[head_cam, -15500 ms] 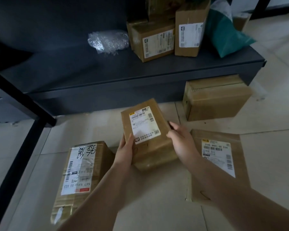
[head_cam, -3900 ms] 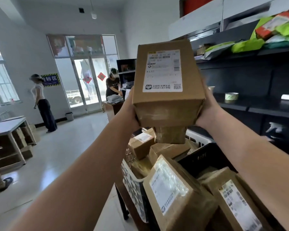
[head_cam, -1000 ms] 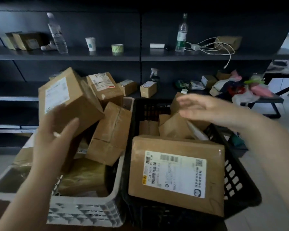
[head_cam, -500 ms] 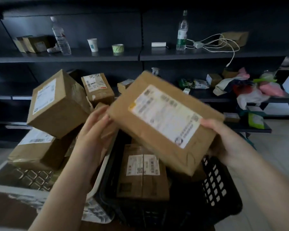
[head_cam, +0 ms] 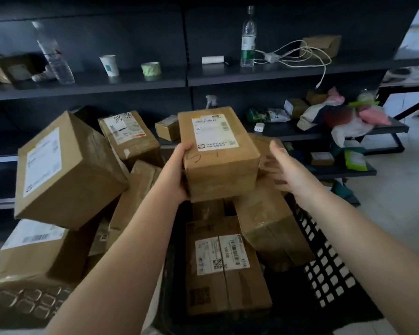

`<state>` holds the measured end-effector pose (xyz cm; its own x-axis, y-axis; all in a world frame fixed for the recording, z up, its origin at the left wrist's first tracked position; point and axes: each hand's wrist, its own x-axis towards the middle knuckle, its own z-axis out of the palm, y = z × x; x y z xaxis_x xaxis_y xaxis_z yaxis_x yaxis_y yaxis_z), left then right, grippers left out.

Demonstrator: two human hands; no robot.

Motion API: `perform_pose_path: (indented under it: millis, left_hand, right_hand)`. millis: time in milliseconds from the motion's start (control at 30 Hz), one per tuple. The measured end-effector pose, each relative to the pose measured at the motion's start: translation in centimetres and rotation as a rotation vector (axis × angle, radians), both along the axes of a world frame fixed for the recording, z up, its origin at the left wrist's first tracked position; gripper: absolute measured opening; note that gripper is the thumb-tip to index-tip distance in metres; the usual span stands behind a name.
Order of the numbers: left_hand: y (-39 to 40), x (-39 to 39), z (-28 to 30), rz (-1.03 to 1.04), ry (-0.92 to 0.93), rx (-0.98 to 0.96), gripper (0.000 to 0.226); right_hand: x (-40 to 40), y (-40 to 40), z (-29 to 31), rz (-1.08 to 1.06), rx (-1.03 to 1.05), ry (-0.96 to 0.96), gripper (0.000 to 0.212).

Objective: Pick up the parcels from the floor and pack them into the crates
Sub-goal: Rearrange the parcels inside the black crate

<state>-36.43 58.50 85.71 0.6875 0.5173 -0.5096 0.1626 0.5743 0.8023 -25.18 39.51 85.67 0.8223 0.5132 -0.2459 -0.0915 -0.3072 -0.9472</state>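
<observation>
Above 2 crates packed with cardboard parcels, a person's 2 bare arms reach forward from the bottom of the view. Left hand (head_cam: 179,172) grips the left near corner of a brown parcel (head_cam: 218,153), thumb on top and fingers curled beneath it. That parcel is held level above the black crate (head_cam: 329,281), its white shipping label facing up and pen marks scrawled on the cardboard just below the label. Right hand (head_cam: 285,170) hovers just beside the parcel's right side, fingers spread wide and relaxed; whether the fingertips touch the box cannot be told. Inside the black crate, below the held parcel, lies a flat taped box (head_cam: 225,267) with a barcode label, and a plain wrapped box (head_cam: 268,226) leans against the crate's right wall. Left of it stands a pale crate (head_cam: 27,303) with a lattice wall, heaped with parcels: a large tilted box (head_cam: 65,170) with a white label sits highest, and a smaller labelled box (head_cam: 131,136) with handwriting rests behind it. Dark shelving (head_cam: 186,78) fills the background. On its upper shelf stand a leaning clear bottle (head_cam: 55,54), a paper cup (head_cam: 109,65), a roll of green tape (head_cam: 151,70), an upright green-labelled bottle (head_cam: 248,39) and a tangle of white cable (head_cam: 297,56). Soft bags in pink and white (head_cam: 353,117) lie on a lower shelf at the right.
</observation>
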Motion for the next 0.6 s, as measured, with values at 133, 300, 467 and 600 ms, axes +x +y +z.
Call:
perform_pose_path:
  millis: [133, 300, 467, 600]
  left_hand:
    - [2.3, 2.3, -1.9, 0.126, 0.172, 0.092, 0.051]
    - [2.1, 2.6, -4.3, 0.062, 0.29, 0.72, 0.061]
    - [-0.9, 1.8, -3.9, 0.074, 0.25, 1.26, 0.043]
    - [-5.0, -0.2, -3.9, 0.002, 0.121, 1.503, 0.034]
  right_hand:
    - [1.2, 0.2, -3.9, 0.247, -0.494, -0.383, 0.077]
    - [0.4, 0.0, -5.1, 0.3, -0.896, -0.664, 0.105]
    - [-2.1, 2.1, -5.7, 0.392, -1.259, -0.679, 0.146]
    - [-2.3, 3.5, -5.2, 0.42, -1.282, -0.581, 0.141]
